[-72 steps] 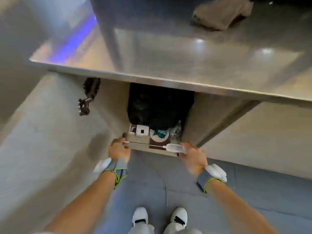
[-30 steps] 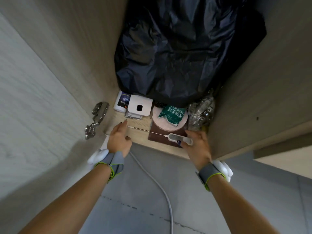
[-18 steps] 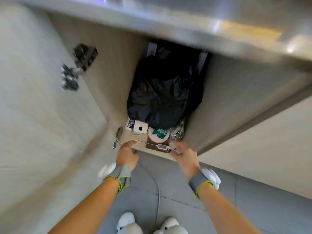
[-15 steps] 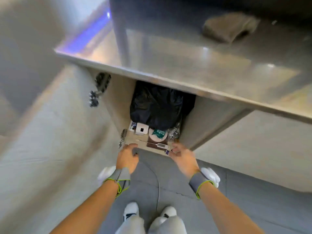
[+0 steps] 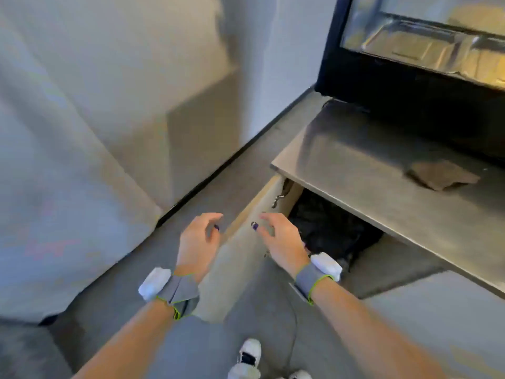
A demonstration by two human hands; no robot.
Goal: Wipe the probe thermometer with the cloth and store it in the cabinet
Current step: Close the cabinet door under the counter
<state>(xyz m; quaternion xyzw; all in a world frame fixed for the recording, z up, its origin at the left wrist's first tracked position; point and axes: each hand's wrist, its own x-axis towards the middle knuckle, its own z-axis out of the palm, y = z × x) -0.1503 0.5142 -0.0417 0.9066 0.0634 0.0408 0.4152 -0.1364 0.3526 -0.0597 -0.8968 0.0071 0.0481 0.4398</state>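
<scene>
The cabinet door under the steel counter stands open, seen edge-on between my two hands. My left hand hovers on its left side with fingers spread and nothing in it. My right hand is just right of the door's top edge, fingers apart and holding nothing. A black bag fills the dark cabinet opening. The brown cloth lies on the steel counter at the right. The probe thermometer is hidden from this angle.
A black-framed glass appliance stands at the back of the counter. A pale wall panel rises on the left. A thin cable runs over the grey floor near my white shoes.
Both hands have let go of the thermometer, which lay on the cabinet floor, and pulled back to the door's edge. My view has risen and swung left.
</scene>
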